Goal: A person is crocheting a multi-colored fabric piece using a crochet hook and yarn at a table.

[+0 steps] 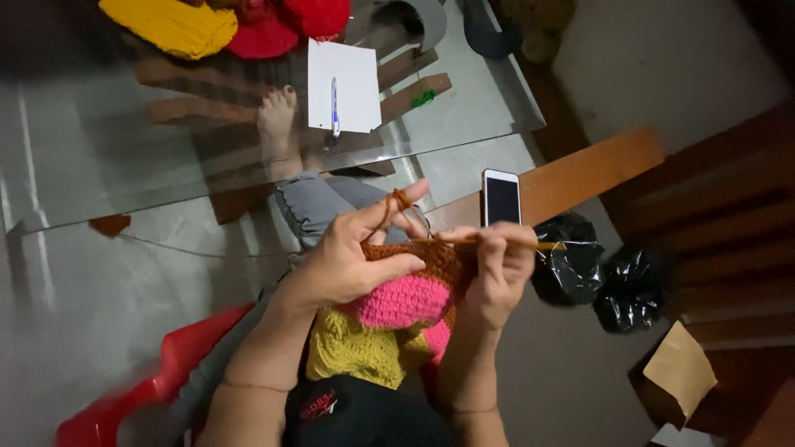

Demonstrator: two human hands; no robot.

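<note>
At the lower left of the frame, a red plastic chair is showing its blurred edge beside the person's legs. In the upper left, a yellow yarn bundle is lying on the glass counter, touching a red yarn bundle to its right. A bare foot is showing through the glass below them. Just right of it, a white sheet of paper is lying on the glass with a blue pen on top.

At the centre, the left hand is gripping the upper edge of the crochet piece, thumb pressing across the brown rows, while brown yarn is looping over its raised forefinger. The piece is hanging over the lap in bands: brown at the top, pink in the middle, yellow lower down.

Right of that, the right hand is closing its fingers around a crochet hook, which is lying level with its tip buried in the brown rows; the hand is also touching the piece's right edge. Above it, a white phone with a dark screen is resting on a brown wooden plank.

Farther right, two crumpled black plastic bags are sitting on the floor, and a piece of brown cardboard is lying at the lower right.
</note>
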